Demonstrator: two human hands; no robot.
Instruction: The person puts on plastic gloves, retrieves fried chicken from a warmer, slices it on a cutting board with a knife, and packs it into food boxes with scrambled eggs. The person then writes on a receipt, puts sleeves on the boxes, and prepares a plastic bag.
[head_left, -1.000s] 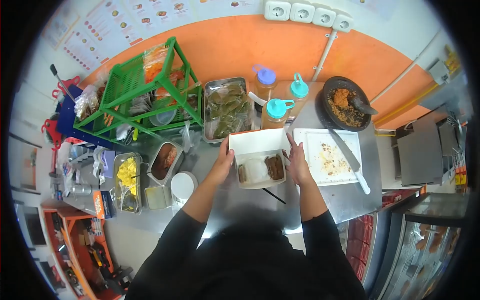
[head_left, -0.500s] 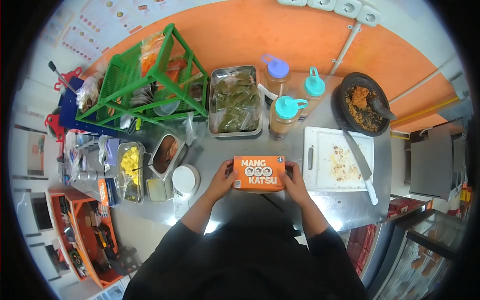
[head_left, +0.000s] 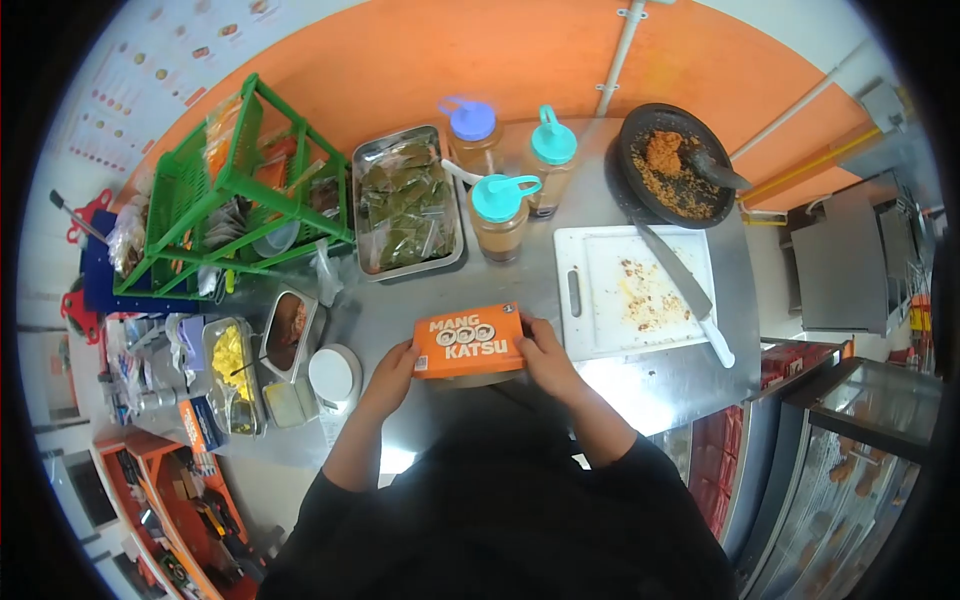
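An orange takeaway box (head_left: 468,342) printed "MANG KATSU" is held between both hands, close to my body at the front of the steel table. My left hand (head_left: 395,372) grips its left end, and my right hand (head_left: 545,355) its right end. The box lid is closed, so its contents are hidden. To the right of my right hand lies a white cutting board (head_left: 590,340) with crumbs and a large knife (head_left: 680,280) across it. A white round-lidded tub (head_left: 335,374) stands left of my left hand.
Behind the box stand squeeze bottles (head_left: 498,225) and a metal tray (head_left: 450,265) of leaf-wrapped packets. A stone mortar (head_left: 630,190) with orange paste sits back right; a green rack (head_left: 240,190) is back left. Containers of yellow food (head_left: 232,355) and sauce (head_left: 285,340) stand at left.
The view has swung to the right, so the table things sit further left. The box, still in both hands, is now slightly tilted, its right end higher in view.
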